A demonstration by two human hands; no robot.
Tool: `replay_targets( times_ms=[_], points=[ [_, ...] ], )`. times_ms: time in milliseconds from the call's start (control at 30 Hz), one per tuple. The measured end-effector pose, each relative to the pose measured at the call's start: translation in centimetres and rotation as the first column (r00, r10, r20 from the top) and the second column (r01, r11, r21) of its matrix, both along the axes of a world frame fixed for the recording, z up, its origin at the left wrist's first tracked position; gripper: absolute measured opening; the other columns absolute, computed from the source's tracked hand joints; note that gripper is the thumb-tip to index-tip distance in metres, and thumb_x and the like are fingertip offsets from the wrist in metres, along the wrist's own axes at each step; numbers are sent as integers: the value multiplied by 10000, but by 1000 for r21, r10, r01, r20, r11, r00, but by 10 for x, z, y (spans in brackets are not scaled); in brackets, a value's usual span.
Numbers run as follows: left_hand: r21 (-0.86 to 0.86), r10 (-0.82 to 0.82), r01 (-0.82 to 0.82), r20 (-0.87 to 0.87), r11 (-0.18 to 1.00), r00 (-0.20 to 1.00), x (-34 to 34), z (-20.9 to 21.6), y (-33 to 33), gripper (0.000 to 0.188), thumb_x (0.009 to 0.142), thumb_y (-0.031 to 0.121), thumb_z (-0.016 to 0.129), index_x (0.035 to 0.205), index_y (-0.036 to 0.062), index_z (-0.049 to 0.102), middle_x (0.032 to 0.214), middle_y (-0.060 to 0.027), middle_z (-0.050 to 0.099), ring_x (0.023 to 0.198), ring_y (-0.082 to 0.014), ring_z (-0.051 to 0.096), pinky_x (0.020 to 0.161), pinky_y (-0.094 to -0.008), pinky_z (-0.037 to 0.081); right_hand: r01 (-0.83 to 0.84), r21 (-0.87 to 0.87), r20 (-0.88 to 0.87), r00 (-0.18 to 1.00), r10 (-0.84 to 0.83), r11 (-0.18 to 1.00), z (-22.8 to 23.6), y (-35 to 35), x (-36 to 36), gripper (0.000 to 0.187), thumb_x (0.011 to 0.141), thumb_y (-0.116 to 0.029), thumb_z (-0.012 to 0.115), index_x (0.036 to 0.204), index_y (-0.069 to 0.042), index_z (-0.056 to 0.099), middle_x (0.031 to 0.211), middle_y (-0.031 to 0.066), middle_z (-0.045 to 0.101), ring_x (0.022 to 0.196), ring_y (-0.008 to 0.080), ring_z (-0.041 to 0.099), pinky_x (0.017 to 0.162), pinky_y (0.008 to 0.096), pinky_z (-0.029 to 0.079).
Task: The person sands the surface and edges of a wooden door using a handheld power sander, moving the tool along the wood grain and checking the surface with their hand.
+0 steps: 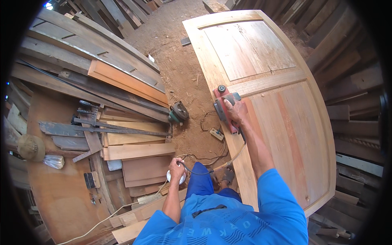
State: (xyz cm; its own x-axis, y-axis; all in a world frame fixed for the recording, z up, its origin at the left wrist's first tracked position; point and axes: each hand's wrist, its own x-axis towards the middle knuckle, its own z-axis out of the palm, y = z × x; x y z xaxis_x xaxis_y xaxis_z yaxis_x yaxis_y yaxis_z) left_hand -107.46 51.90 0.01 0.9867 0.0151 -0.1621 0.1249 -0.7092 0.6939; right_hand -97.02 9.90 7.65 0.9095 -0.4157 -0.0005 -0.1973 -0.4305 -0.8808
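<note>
My right hand (234, 111) grips the rear handle of a red and dark belt sander (228, 122) with a round black front knob. It rests on the left edge of a pale wooden panelled door (281, 118), near the middle rail. A power cord (196, 170) loops from the tool towards my left hand (176, 168). My left hand's fingers are closed around this cord, off the door and above my left thigh. Just below it shows a round white object (178, 176), partly hidden by the wrist. The sander's underside is out of sight.
A green power tool (178, 113) and an extension socket (216, 134) lie on the dusty ground (179, 61). Stacked boards (139, 151), long clamps (122, 130) and a cap (31, 147) are at left. More timber (351, 90) stands at right.
</note>
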Motion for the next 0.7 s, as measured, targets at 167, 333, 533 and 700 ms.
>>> replay_targets(
  times_ms=[167, 333, 533, 700],
  points=[
    [36, -45, 47, -58, 998, 997, 24, 10, 1, 156, 866, 112, 723, 971, 3, 684, 910, -190, 739, 886, -318, 733, 821, -406, 562, -19, 5, -63, 998, 20, 1000, 1, -2, 32, 640, 957, -601, 570, 1162, -12, 712, 1019, 275, 724, 981, 398, 703, 875, 468, 523],
    [152, -127, 151, -156, 977, 980, 52, -8, 4, 200, 855, 142, 741, 981, 1, 677, 972, -223, 725, 967, -370, 710, 878, -436, 546, 19, 58, 7, 1000, -19, 998, 10, 1, 67, 654, 954, -611, 568, 1150, -2, 706, 1001, 274, 721, 982, 390, 698, 892, 482, 513],
    [103, -253, 286, -251, 953, 934, 107, -49, -20, 245, 848, 181, 725, 1019, 9, 690, 999, -221, 715, 976, -359, 695, 887, -437, 539, 88, -178, -153, 981, -116, 980, -5, -34, 135, 648, 939, -653, 550, 1101, -52, 731, 898, 253, 724, 869, 403, 706, 815, 510, 531],
    [95, -343, 400, -364, 911, 866, 153, -47, -33, 293, 839, 230, 699, 1034, 12, 686, 1062, -248, 695, 1065, -410, 665, 941, -460, 522, 34, -60, -6, 999, -35, 998, 11, -42, 183, 611, 953, -611, 564, 1099, -39, 719, 876, 255, 707, 849, 369, 702, 801, 480, 529]
  ],
)
